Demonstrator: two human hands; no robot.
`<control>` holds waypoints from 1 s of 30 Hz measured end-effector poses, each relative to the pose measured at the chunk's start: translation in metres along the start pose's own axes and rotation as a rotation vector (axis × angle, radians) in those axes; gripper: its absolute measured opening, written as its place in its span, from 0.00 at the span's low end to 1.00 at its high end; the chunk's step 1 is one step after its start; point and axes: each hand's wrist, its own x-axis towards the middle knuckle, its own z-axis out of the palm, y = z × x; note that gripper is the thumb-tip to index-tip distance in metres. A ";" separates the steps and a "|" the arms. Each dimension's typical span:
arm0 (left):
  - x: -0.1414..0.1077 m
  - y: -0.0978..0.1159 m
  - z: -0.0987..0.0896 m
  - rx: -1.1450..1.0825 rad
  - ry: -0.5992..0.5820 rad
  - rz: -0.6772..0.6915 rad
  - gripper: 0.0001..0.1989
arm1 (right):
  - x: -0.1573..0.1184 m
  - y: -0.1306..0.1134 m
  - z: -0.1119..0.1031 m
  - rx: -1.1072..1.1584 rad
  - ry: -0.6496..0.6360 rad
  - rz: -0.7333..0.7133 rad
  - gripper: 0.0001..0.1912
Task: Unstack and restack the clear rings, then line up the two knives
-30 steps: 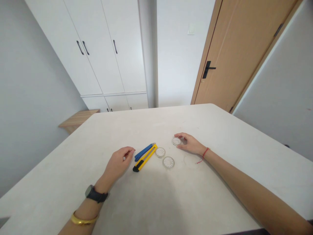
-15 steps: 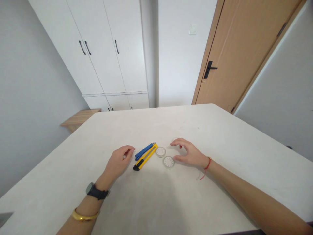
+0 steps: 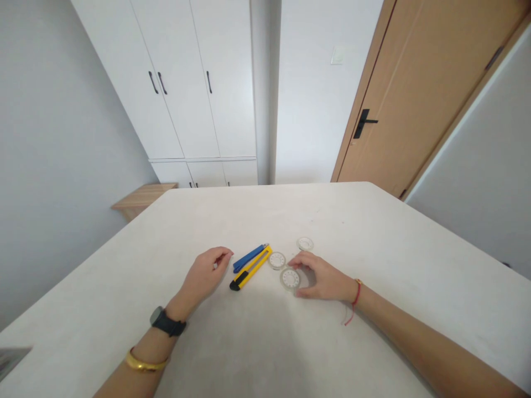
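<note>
My right hand [image 3: 321, 276] has its thumb and fingers apart at the right side of the nearest roll of clear tape [image 3: 290, 279], which lies flat. I cannot tell if the fingertips touch it. A second tape roll [image 3: 276, 260] lies just behind and to the left, and a third clear tape roll [image 3: 305, 244] is farther back, beyond the fingers. Left of the rolls, a yellow utility knife [image 3: 251, 269] with a black end lies against a blue utility knife [image 3: 249, 258]. My left hand [image 3: 208, 269] rests on the table left of the knives, fingers curled in, with nothing seen in them.
The white table [image 3: 249, 342] spreads under both arms. Behind it stand white cupboards [image 3: 178, 110] and a wooden door [image 3: 418, 83]. A small wooden ledge [image 3: 143, 196] shows at the back left. A grey panel [image 3: 12, 359] sits at the left table edge.
My right hand has come nearer, from beside the farther rolls to around the nearest tape roll, uncovering the third roll. My left hand stays by the knives. The whole view has shifted slightly.
</note>
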 end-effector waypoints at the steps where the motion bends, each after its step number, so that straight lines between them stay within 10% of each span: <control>1: 0.000 0.000 0.000 -0.003 0.001 -0.002 0.14 | 0.000 0.000 0.000 -0.002 -0.007 -0.002 0.29; 20: -0.001 0.001 0.001 -0.021 0.017 -0.011 0.15 | 0.007 -0.004 -0.011 -0.027 0.188 -0.007 0.19; 30: 0.000 -0.001 0.000 -0.012 0.044 -0.018 0.15 | 0.026 0.064 -0.034 -0.049 0.440 0.279 0.17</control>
